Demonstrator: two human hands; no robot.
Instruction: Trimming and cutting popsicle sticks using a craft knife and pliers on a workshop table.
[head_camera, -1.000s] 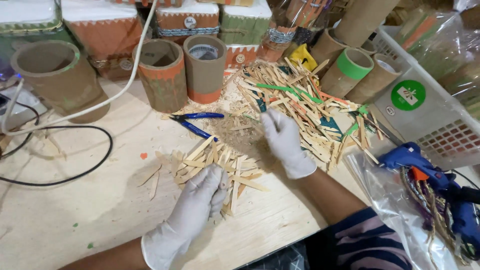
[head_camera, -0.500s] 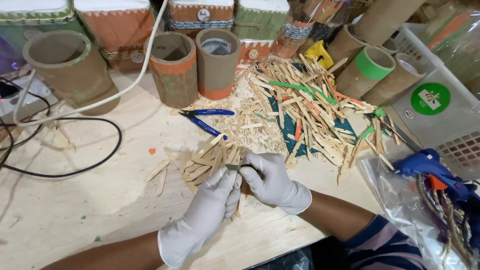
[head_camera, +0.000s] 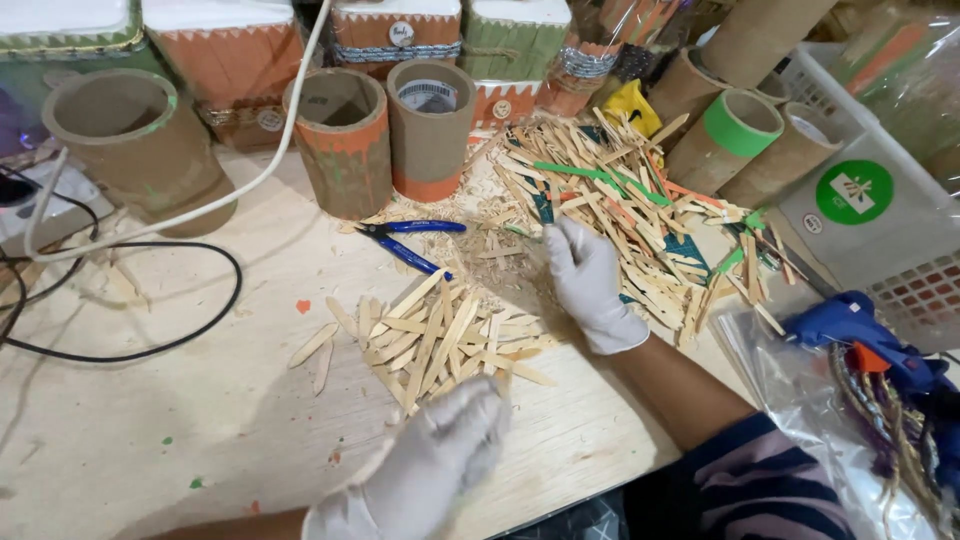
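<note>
At my pale wooden worktop (head_camera: 150, 440), scuffed with flecks of orange and green paint, I am sorting flat craft sticks. Cardboard tubes (head_camera: 345, 140) stand along the back, some painted orange or green at the rim, in front of decorated boxes (head_camera: 235, 50). A white plastic basket (head_camera: 880, 220) sits at the right edge, with a blue glue gun (head_camera: 860, 330) lying on a clear bag just below it. A black cable (head_camera: 150, 350) loops across the left side.

The big heap of sticks (head_camera: 640, 210), plain wood mixed with green and orange ones, spreads between the tubes and the basket. A smaller pile of plain sticks (head_camera: 440, 340) lies near the front edge, and blue-handled cutters (head_camera: 410, 240) rest between the two, jaws toward the tubes.

The step in hand looks like picking sticks out of the heap for the plain pile. My right hand (head_camera: 590, 280), in a white glove, reaches forward from the lower right, wrist low, fingers curled and closing on a stick or two at the heap's near edge. My left hand (head_camera: 440, 460), also gloved and blurred, hovers at the small pile's near edge, fingers bunched; whether it grips anything I cannot tell. Next, I judge, the right hand needs a clean pinch to lift single sticks free of the tangle.
</note>
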